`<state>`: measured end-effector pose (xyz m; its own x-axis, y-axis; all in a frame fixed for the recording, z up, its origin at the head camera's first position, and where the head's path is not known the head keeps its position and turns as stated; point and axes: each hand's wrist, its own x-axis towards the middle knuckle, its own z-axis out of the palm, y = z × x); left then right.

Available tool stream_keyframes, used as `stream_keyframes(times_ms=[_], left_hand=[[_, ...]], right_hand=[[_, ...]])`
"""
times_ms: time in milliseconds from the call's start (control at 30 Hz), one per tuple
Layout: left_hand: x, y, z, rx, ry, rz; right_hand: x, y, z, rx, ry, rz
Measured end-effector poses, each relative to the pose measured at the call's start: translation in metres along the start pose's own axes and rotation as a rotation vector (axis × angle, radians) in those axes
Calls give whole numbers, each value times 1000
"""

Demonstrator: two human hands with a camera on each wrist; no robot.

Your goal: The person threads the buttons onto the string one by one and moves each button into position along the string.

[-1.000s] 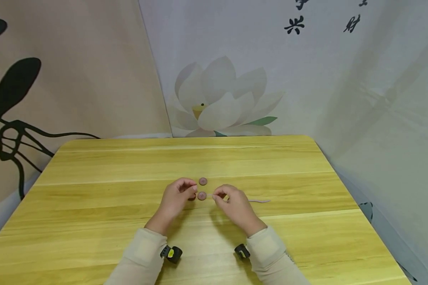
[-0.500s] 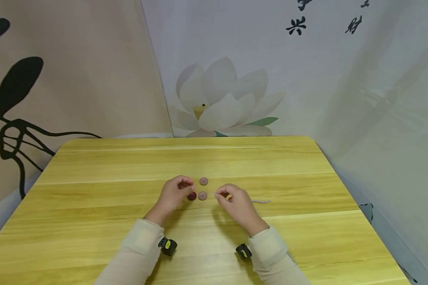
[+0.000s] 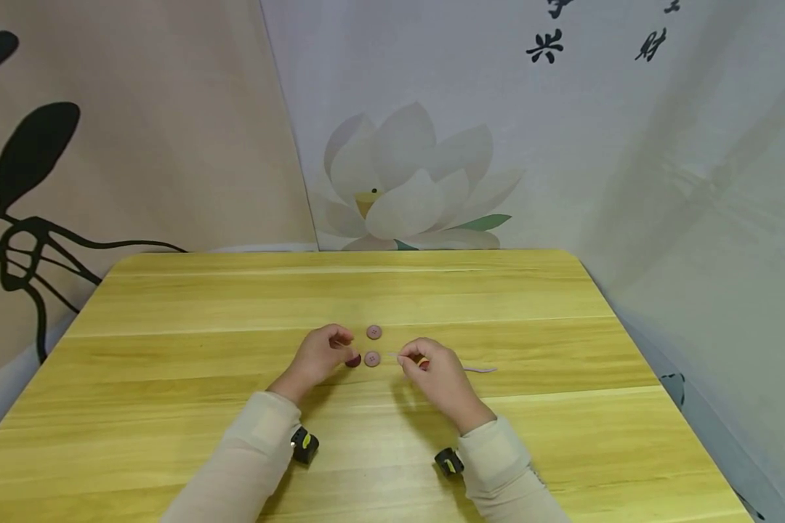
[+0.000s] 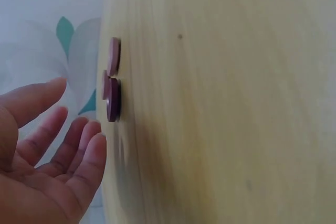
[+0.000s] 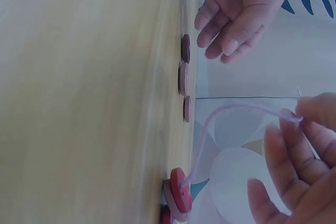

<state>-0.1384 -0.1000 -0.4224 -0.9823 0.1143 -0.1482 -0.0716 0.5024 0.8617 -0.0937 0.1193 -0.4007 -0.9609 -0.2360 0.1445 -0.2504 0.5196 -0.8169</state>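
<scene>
My left hand [image 3: 315, 359] hovers just above a dark red button [image 4: 112, 100], its fingers loosely bent, apart and holding nothing. Two dusty-pink buttons lie beside the dark one, a nearer button [image 3: 372, 359] and a farther button [image 3: 373, 332]. To the right, my right hand [image 3: 440, 376] pinches a thin needle [image 5: 314, 150] between thumb and forefinger, together with the end of a pale purple string [image 5: 231, 106]. That string arcs down to a red button [image 5: 181, 191] stacked against a pinkish one on the table. The right hand partly hides these in the head view.
A wood-grain table [image 3: 235, 305] lies under both hands. The string's tail [image 3: 480, 370] trails on it to the right of my right hand. Behind the table's far edge hangs a cloth backdrop [image 3: 419, 160] with a printed lotus.
My left hand has drawn a little to the left and dipped, so more of the dark red button shows. My right hand has shifted slightly right, still pinching the needle.
</scene>
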Motion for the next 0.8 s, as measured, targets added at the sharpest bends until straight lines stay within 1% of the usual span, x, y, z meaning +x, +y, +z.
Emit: stream_keyframes(times_ms=[233,333,567,667,800], left_hand=[[4,-2,1,79,-33,-2],[5,-2,1,110,-43,7],[6,-2,2,131,-67,17],[6,-1,2,144,-82,35],[6,2,2,195,-95,65]], right_hand=[[1,3,0,-6,2,5],[1,3,1,-10,4,1],[0,4,1,-11,9,8],[0,4,0,-6,10,12],[1,4,0,0,14,11]])
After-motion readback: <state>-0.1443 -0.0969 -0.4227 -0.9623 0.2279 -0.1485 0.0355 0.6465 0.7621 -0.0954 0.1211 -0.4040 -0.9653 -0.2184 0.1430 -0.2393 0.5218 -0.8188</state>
